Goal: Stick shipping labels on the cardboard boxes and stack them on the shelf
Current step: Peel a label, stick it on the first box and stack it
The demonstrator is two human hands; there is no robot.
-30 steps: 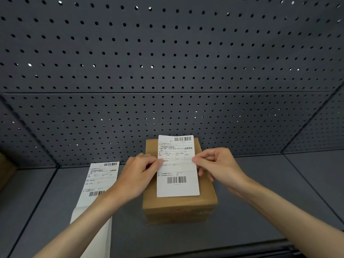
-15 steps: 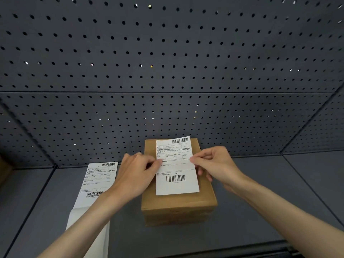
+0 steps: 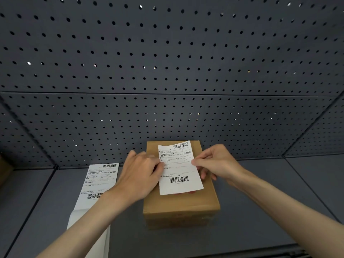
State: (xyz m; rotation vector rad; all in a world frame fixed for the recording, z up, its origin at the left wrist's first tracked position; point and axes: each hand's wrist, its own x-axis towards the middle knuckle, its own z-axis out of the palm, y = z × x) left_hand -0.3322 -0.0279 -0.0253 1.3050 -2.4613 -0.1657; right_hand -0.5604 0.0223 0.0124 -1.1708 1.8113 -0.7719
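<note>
The cardboard box (image 3: 181,205) is sitting mid-shelf (image 3: 260,211), a shipping label (image 3: 179,168) lying over its top; a label strip (image 3: 98,183) is lying left of it.

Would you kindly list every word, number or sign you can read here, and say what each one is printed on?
"业务类型": on the shipping label pinched by the left hand and right hand over the cardboard box.
"业务类型": on the label strip lying on the shelf.
Barcodes and fine print on both: too small to read.
Box: no readable print.
</note>
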